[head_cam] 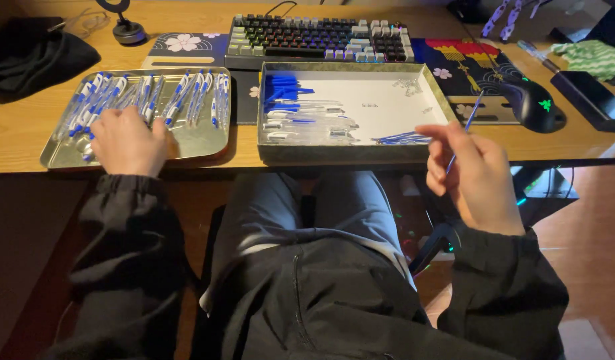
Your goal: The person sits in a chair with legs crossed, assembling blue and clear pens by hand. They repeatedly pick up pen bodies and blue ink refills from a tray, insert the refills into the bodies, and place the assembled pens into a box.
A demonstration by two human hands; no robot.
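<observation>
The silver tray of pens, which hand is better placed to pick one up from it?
Left. The left hand already rests on the pens in the silver tray; the right hand holds a thin blue refill beside the box.

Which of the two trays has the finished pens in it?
The shiny metal tray under the left hand. Its pens are whole; the white box holds only loose parts.

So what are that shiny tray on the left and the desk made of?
The tray looks like thin metal, silvery and glossy: it mirrors the pens lying in it. The desk looks like light wood or a wood-look laminate, matte with faint grain; the picture cannot settle which.
</observation>
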